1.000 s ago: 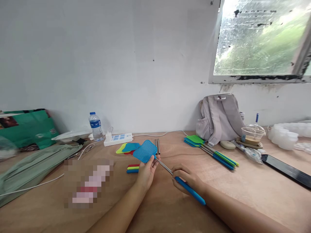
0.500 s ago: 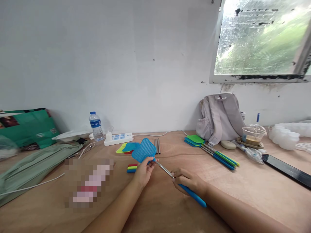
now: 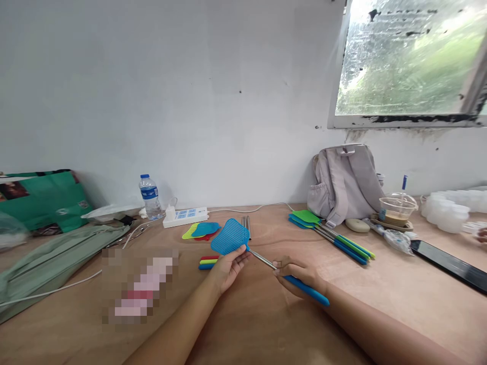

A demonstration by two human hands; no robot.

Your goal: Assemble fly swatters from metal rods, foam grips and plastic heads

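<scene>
Lengthwise, the swatter (image 3: 264,259) is slanting down rightward, the left hand (image 3: 229,268) pinching its head end, the right hand (image 3: 299,275), fingers curled shut, gripping nearer its handle end.

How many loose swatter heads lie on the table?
3, overlapping near the power strip: yellow head at left, blue head on top, red head partly beneath. More could be hidden underneath.
</scene>
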